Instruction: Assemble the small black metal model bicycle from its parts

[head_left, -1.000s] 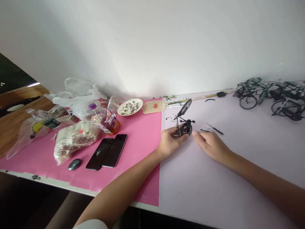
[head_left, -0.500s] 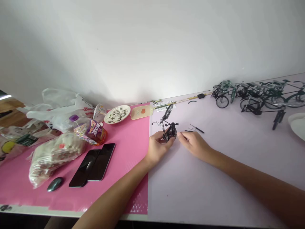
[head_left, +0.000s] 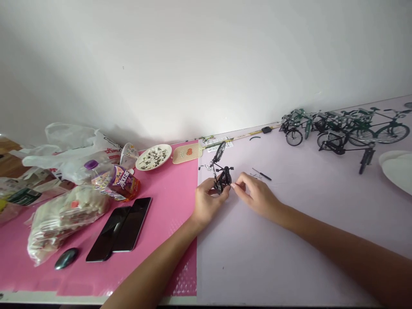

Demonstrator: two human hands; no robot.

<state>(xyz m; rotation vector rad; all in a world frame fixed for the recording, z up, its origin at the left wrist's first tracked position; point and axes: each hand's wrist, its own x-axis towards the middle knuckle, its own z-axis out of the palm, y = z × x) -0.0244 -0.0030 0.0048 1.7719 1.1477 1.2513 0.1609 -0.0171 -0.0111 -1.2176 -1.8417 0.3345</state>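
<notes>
While the left hand (head_left: 207, 201) pinched the small black model bicycle (head_left: 221, 171) at its lower wheel, fingers curled narrow around it, the right hand (head_left: 255, 194) met the same wheel from three o'clock, thumb and forefinger drawn close together at the rim; whether they gripped a tiny part there was too small to tell. That bicycle stood tilted on the pale lilac mat (head_left: 289, 240), just past the seam with the pink mat (head_left: 167, 201), its other wheel raised toward twelve o'clock and its silver handlebar pointing to nine.

At two o'clock from the hands, near them, lay a thin dark screwdriver (head_left: 262, 174) with a few small bits beside it. Far off toward two o'clock, by the wall, a row of finished green and black model bicycles (head_left: 341, 128) stood close together, and a white plate (head_left: 397, 169) showed at the three o'clock edge.

On the pink mat, at nine o'clock from the hands, two dark phones (head_left: 120, 228) lay side by side, touching. A dark oval pebble-like thing (head_left: 65, 258) sat at eight o'clock from them. Beyond were a bottle with a purple cap (head_left: 111, 180), plastic bags (head_left: 64, 206), a white dish of seed husks (head_left: 153, 156) and a beige fly swatter (head_left: 187, 153).
</notes>
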